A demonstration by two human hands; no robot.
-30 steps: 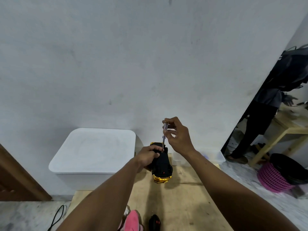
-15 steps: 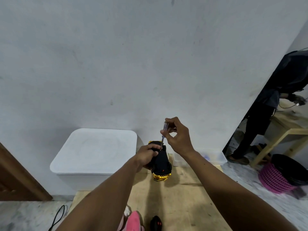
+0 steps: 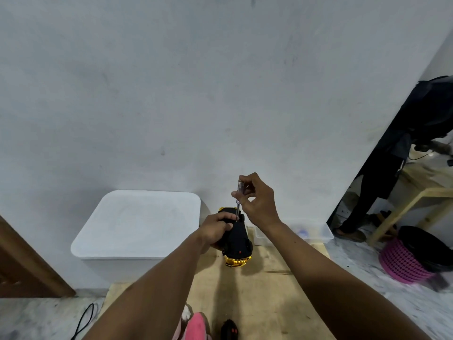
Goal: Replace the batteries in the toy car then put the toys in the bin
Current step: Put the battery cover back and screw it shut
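The left hand gripped the black-bottomed, gold-bodied plastic toy car, its fingers curled round the chassis. The car was held belly-up just above the pale wooden tabletop. The right hand pinched the slim screwdriver with the clear plastic handle near its top, fingers clamped on the handle. The steel shaft stood nearly upright, and its tip met the car's underside beside the left thumb.

The step looked like working the battery-cover screw. To do it well, the shaft should stand square to the screw head and press down lightly while the fingertips roll the handle. The left hand should brace the car so it cannot twist. A thin tip on a small screw probably slips easily, and whether it sat in the slot was too small to tell.

The underside was matt black moulded plastic, and the bodywork was mirror-bright gold chrome. The white rounded-corner plastic bin, its lid on, stood just left of the car. A clear shallow plastic tray lay behind. A pink toy and a small black remote sat at the near edge.
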